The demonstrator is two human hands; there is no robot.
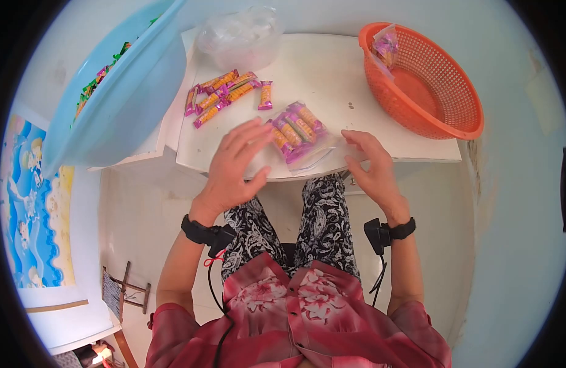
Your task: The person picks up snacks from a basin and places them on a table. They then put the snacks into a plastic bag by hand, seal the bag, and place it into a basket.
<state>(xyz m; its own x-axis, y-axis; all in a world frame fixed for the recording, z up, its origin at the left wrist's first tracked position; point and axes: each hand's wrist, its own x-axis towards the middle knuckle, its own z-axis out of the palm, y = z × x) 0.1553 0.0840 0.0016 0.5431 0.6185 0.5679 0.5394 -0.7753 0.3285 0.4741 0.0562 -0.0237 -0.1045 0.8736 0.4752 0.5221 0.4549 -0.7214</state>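
A clear plastic bag (313, 154) lies near the table's front edge, with several purple-and-yellow wrapped snack sticks (291, 132) side by side in it. At its left side is my left hand (238, 161), fingers spread and slightly blurred, fingertips close by the wrapped sticks. My right hand (373, 164) is on the other side, thumb and fingers apart, fingertips right at the bag's see-through end. Behind my left hand, a loose pile of the same snack sticks (224, 92) rests on the table, and a single stick (265, 95) lies just right of it.
An orange perforated basket (461, 92) at the back right holds a filled bag (385, 48). Thin clear plastic bags (241, 38) are heaped on the white table (323, 67) at the back. A large blue basin (135, 92) of wrapped snacks stands at the left.
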